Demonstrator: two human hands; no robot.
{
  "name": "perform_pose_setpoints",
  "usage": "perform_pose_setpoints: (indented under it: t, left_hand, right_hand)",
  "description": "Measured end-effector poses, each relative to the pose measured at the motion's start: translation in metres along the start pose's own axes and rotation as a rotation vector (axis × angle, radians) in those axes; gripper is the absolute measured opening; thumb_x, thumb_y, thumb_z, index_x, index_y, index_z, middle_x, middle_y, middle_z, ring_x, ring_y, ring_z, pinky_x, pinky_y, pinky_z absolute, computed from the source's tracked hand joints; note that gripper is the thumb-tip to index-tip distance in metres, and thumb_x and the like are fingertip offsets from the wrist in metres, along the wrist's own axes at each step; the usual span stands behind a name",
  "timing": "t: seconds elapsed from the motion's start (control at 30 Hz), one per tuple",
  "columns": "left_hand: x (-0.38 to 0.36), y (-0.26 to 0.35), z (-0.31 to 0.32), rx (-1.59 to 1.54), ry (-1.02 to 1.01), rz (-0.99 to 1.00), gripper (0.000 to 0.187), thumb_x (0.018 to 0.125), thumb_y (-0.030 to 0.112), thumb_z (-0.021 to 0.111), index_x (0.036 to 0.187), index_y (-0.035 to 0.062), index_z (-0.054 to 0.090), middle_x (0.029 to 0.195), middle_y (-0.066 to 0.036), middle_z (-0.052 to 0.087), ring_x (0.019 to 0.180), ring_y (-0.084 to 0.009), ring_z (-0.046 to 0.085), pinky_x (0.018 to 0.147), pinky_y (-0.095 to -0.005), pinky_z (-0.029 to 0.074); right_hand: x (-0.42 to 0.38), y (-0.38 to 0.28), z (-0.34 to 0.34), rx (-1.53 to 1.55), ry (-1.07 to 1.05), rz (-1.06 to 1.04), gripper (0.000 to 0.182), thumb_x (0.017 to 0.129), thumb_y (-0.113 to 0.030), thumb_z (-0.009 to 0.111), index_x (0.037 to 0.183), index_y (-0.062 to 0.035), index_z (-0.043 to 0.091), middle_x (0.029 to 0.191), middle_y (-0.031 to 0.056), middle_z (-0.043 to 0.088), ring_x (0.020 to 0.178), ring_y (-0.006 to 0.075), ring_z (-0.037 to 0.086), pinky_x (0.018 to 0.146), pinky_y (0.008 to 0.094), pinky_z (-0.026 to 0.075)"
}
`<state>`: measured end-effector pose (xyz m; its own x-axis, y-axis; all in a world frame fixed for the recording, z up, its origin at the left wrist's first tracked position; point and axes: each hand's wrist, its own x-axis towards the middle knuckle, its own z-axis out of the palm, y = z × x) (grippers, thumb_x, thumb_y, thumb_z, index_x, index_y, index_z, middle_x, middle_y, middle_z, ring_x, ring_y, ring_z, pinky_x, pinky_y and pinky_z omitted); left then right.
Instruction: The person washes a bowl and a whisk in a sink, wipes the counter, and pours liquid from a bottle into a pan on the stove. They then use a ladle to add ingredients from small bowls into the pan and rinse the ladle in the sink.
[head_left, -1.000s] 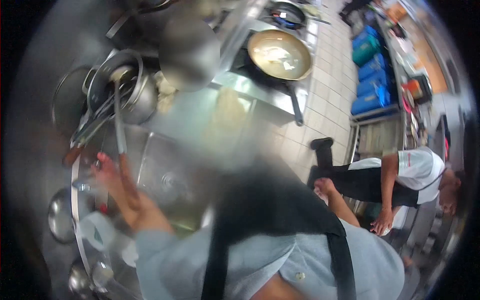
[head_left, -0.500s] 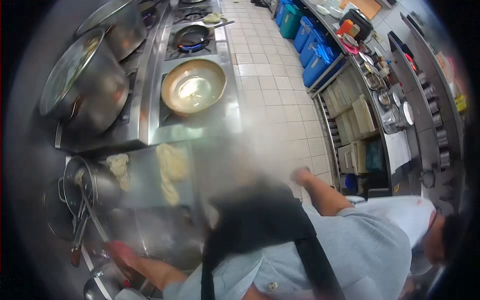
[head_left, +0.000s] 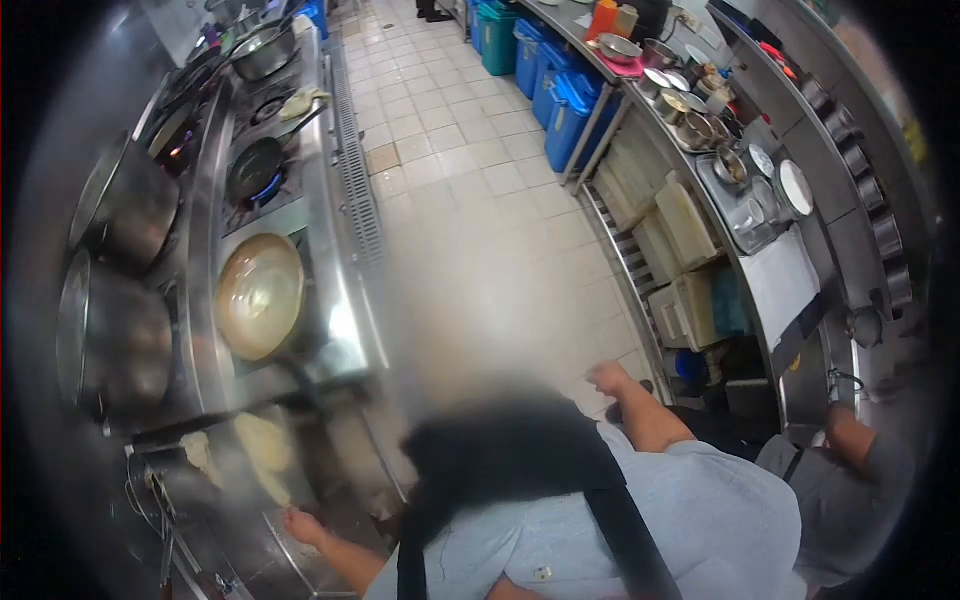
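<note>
Nearby, wok beside pots; left hand on counter.

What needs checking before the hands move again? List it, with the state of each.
1. Left hand free: ok, nothing seen in it, at the steel counter.
2. Right hand free: ok, raised over the floor, nothing seen in it.
3. Wok contents: cannot tell, blurred.
4. Burner under the black pan: not ok, blue flame showing.
5. Aisle: ok ahead; another person close at the right.
</note>
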<state>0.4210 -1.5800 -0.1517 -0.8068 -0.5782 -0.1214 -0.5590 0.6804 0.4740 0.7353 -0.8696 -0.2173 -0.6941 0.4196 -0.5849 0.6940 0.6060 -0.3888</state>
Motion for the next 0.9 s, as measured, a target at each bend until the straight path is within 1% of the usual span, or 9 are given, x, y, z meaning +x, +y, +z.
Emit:
perform_pose_setpoints:
  t: [0.2,0.27,0.4,0.47,0.57,0.7,0.8,0.83,0.9]
  left_hand:
    - [-0.110,0.117,0.023,0.421,0.165,-0.221,0.064,0.092,0.054,0.043,0.127,0.0008,0.051,0.124,-0.020,0.055,0.115,-0.0372,0.053,0.096,-0.0557,0.038]
    - [-0.123,0.103,0.054,0.687,0.542,-0.046,0.063,0.093,0.051,0.045,0.132,0.0019,0.046,0.134,-0.020,0.048,0.126,-0.0338,0.044,0.097,-0.0612,0.034]
    - [-0.166,0.146,0.101,0.872,0.667,-0.085,0.057,0.093,0.042,0.049,0.134,0.0024,0.045,0.137,-0.022,0.042,0.132,-0.0327,0.037,0.102,-0.0532,0.033]
    - [-0.174,0.160,0.139,0.989,0.511,-0.037,0.053,0.092,0.040,0.050,0.130,0.0033,0.048,0.130,-0.021,0.046,0.124,-0.0328,0.041,0.097,-0.0520,0.036]
    - [-0.171,0.187,0.209,1.144,0.276,0.034,0.047,0.090,0.037,0.052,0.125,0.0046,0.052,0.119,-0.020,0.052,0.112,-0.0331,0.048,0.090,-0.0503,0.040]
    - [-0.116,0.253,0.322,0.933,-0.873,0.946,0.041,0.088,0.033,0.054,0.120,0.0060,0.057,0.106,-0.018,0.059,0.099,-0.0333,0.055,0.082,-0.0484,0.045]
    - [-0.081,0.354,0.408,0.696,-0.913,1.423,0.037,0.087,0.030,0.056,0.115,0.0071,0.061,0.097,-0.017,0.064,0.089,-0.0335,0.061,0.076,-0.0469,0.048]
    - [-0.069,0.394,0.427,0.619,-0.879,1.431,0.035,0.086,0.029,0.056,0.114,0.0074,0.062,0.094,-0.017,0.066,0.086,-0.0336,0.063,0.074,-0.0465,0.050]
    - [-0.055,0.458,0.459,0.335,-0.945,0.931,0.037,0.085,0.031,0.059,0.115,0.0095,0.061,0.089,-0.010,0.063,0.077,-0.0251,0.059,0.066,-0.0412,0.048]
  right_hand:
    - [0.023,0.055,-0.059,0.322,0.050,0.335,0.033,0.083,-0.034,0.053,0.092,-0.0062,0.070,0.099,0.0195,0.066,0.094,0.0371,0.061,0.084,0.0446,0.048]
    - [0.042,0.064,-0.073,0.340,0.045,0.374,0.034,0.082,-0.034,0.054,0.092,-0.0059,0.070,0.099,0.0196,0.066,0.094,0.0367,0.062,0.084,0.0442,0.048]
    - [0.091,0.056,-0.106,0.409,0.080,0.355,0.035,0.080,-0.035,0.060,0.096,-0.0048,0.070,0.098,0.0194,0.067,0.093,0.0338,0.063,0.084,0.0412,0.049]
    - [0.095,0.040,-0.132,0.544,0.116,0.397,0.035,0.079,-0.034,0.062,0.097,-0.0046,0.070,0.098,0.0188,0.067,0.093,0.0323,0.064,0.083,0.0399,0.049]
    - [0.103,0.035,-0.170,0.558,0.212,0.331,0.025,0.083,-0.019,0.062,0.097,0.0013,0.064,0.082,0.0119,0.065,0.068,0.0204,0.062,0.056,0.0353,0.049]
    - [0.107,0.053,-0.218,0.627,0.373,0.381,0.026,0.083,-0.018,0.063,0.102,-0.0007,0.065,0.084,0.0084,0.066,0.069,0.0172,0.061,0.059,0.0348,0.049]
    - [0.100,0.051,-0.249,0.796,0.479,0.483,0.028,0.083,-0.017,0.065,0.106,-0.0012,0.065,0.087,0.0073,0.067,0.072,0.0155,0.062,0.064,0.0316,0.050]
    - [0.107,0.056,-0.259,0.878,0.554,0.501,0.029,0.083,-0.016,0.065,0.108,-0.0010,0.065,0.089,0.0077,0.068,0.074,0.0149,0.063,0.068,0.0294,0.051]
    - [0.123,0.071,-0.282,0.937,0.627,0.463,0.030,0.084,-0.015,0.065,0.110,-0.0010,0.064,0.090,0.0068,0.067,0.074,0.0141,0.062,0.067,0.0285,0.050]
